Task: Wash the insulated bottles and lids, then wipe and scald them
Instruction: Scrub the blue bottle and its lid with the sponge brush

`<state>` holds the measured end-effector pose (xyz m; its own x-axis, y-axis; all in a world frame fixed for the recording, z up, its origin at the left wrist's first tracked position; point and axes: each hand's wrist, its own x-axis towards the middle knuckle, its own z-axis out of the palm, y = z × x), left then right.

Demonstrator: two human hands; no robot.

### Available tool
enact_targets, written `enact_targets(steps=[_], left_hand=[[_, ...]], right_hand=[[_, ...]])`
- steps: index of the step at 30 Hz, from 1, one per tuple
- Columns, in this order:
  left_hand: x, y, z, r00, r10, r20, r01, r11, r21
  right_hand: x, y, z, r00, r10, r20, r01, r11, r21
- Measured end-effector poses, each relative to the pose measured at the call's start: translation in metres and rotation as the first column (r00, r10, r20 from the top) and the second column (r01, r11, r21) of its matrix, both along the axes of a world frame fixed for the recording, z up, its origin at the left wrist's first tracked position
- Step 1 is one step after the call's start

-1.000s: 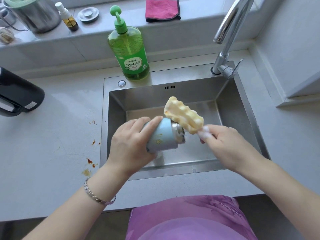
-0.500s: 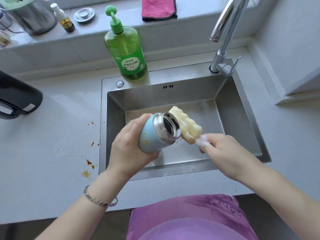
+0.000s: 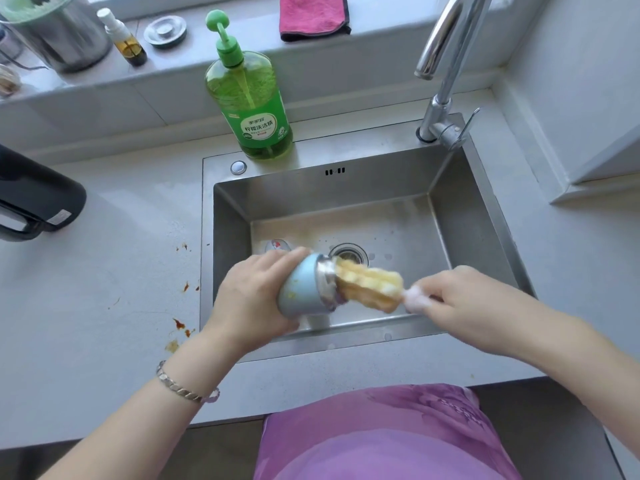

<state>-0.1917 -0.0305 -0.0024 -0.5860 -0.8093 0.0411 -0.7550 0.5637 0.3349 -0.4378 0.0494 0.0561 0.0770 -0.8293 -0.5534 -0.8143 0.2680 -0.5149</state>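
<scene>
Flask (image 3: 298, 289) is over the sink (image 3: 485, 209), soap bottle (image 3: 249, 109) behind it, tap (image 3: 446, 98) back right, jug (image 3: 34, 199) left on the worktop (image 3: 104, 306).

The sink (image 3: 311, 199) is formed in brushed steel, dull and faintly stained on its floor. The tap (image 3: 446, 46), at 1 o'clock, is polished to a mirror shine. The bottle (image 3: 296, 289) is coated in smooth matt pale blue, its neck left as bare steel. The sponge (image 3: 367, 285) is made of bumpy yellow foam, wetted and sudsy. The dispenser (image 3: 249, 98), at 11 o'clock, is moulded in clear glossy green plastic. The bench (image 3: 104, 271) is finished matt grey and is spotted brown.
</scene>
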Motion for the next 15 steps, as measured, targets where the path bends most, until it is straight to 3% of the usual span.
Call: enact_targets(steps=[2,4,9,12,15], left_hand=[[-0.004,0.008,-0.001,0.992,-0.122,0.04,0.124,0.991,-0.049],[-0.008,0.013,0.0,0.992,-0.128,0.019,0.129,0.991,-0.044],[0.001,0.013,0.004,0.993,-0.12,-0.006,0.119,0.99,-0.077],[0.005,0.014,0.009,0.994,-0.114,0.0,0.113,0.988,-0.101],[0.009,0.014,0.004,0.997,-0.066,0.038,0.068,0.996,-0.058]], right_hand=[[0.008,-0.003,-0.001,0.988,0.145,-0.052,-0.147,0.988,-0.038],[0.014,-0.006,0.002,0.976,0.216,-0.031,-0.218,0.969,-0.117],[0.002,-0.022,0.016,0.997,0.073,-0.033,-0.078,0.983,-0.166],[0.006,-0.023,0.012,0.98,0.107,-0.168,-0.134,0.977,-0.164],[0.018,-0.013,0.015,0.946,0.242,-0.216,-0.288,0.933,-0.216]])
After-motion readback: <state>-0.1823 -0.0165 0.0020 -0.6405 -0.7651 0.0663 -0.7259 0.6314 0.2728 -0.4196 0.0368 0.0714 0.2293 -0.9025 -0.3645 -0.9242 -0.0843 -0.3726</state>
